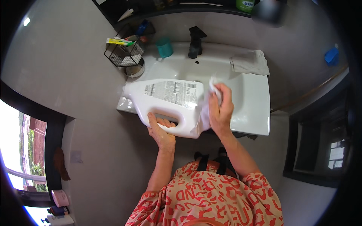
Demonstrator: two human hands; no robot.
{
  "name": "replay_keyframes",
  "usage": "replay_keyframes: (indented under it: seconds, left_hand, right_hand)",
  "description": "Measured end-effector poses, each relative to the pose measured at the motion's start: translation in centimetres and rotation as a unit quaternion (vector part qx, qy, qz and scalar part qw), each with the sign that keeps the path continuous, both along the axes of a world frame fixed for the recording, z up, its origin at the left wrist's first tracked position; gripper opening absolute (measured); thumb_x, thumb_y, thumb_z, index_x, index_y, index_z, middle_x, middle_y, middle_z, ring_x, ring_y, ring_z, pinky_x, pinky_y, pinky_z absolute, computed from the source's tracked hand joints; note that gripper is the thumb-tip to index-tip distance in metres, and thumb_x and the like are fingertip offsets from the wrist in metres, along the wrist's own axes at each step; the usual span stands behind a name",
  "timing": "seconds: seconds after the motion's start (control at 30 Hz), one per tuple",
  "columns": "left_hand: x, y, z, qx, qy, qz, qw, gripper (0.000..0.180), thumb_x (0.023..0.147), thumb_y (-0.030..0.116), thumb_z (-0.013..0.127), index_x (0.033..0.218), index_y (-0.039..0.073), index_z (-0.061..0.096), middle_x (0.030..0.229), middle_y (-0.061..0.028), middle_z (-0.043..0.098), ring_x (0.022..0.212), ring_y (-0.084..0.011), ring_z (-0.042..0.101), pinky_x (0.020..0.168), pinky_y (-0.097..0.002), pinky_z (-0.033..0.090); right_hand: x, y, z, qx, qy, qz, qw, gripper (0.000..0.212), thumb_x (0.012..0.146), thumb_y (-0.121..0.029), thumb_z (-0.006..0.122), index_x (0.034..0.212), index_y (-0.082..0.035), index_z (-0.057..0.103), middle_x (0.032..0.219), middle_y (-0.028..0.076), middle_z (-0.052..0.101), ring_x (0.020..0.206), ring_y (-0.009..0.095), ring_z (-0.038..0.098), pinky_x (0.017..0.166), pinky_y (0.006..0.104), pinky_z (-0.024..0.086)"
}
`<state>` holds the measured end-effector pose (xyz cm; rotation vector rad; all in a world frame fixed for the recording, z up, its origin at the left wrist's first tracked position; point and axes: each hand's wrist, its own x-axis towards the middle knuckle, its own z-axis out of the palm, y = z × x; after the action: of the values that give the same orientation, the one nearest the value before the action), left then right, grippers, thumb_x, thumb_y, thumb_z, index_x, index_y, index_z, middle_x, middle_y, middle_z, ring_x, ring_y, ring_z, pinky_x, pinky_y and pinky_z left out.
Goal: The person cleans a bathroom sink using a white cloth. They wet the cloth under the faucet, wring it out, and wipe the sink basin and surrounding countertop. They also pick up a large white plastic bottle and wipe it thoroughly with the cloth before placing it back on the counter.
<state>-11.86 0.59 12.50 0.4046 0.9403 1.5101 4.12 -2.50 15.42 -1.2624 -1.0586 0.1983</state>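
Note:
A large white plastic jug [166, 107] with a printed label lies sideways in the air over the front of the washbasin [249, 113], its neck toward the left. Fingers of my left hand [161, 132] are wrapped through its handle. At the jug's base, on the right, my right hand [221, 111] grips a thin white cloth [205, 113], which hangs against the bottom of the jug. Part of the cloth is smeared by motion. The jug hides the left front of the basin.
Behind the basin stands a black faucet [195, 43], with a teal cup [164, 48] to its left. A black wire basket [126, 52] holds toothbrushes and tubes. A folded pale towel [250, 62] lies on the right rim. Above runs a dark shelf [211, 8].

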Motion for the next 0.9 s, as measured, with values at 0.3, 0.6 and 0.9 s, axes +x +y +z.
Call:
replay_keyframes:
  seconds: [0.3, 0.6, 0.9]
  left_hand:
    - [0.3, -0.4, 0.4, 0.005, 0.024, -0.032, 0.999, 0.028, 0.091, 0.04, 0.055, 0.092, 0.014, 0.044, 0.055, 0.0031, 0.037, 0.043, -0.0097, 0.037, 0.043, -0.0274, 0.035]
    - [0.2, 0.8, -0.5, 0.012, 0.066, -0.096, 0.993, 0.028, 0.09, 0.036, 0.056, 0.092, 0.011, 0.044, 0.056, 0.0004, 0.039, 0.042, -0.0114, 0.042, 0.039, -0.0279, 0.039]
    - [0.7, 0.9, 0.7, 0.044, 0.087, -0.157, 0.983, 0.04, 0.088, 0.03, 0.059, 0.109, 0.001, 0.042, 0.057, -0.0026, 0.045, 0.04, -0.0113, 0.045, 0.037, -0.0259, 0.039]
  right_hand:
    - [-1.8, -1.4, -3.1, -0.104, -0.291, 0.072, 0.948, 0.053, 0.073, -0.023, 0.063, 0.121, -0.006, 0.048, 0.117, 0.015, 0.043, 0.108, 0.033, 0.041, 0.089, 0.0451, 0.03]
    - [-2.2, -3.5, -3.1, -0.033, -0.481, 0.126, 0.867, 0.034, 0.073, -0.02, 0.066, 0.104, -0.009, 0.057, 0.117, 0.008, 0.047, 0.106, 0.024, 0.045, 0.083, 0.0353, 0.038]
    - [-1.2, 4.4, -1.2, 0.013, -0.371, 0.153, 0.916, 0.034, 0.071, -0.008, 0.067, 0.103, -0.013, 0.056, 0.102, 0.01, 0.048, 0.088, 0.028, 0.048, 0.076, 0.0379, 0.04]
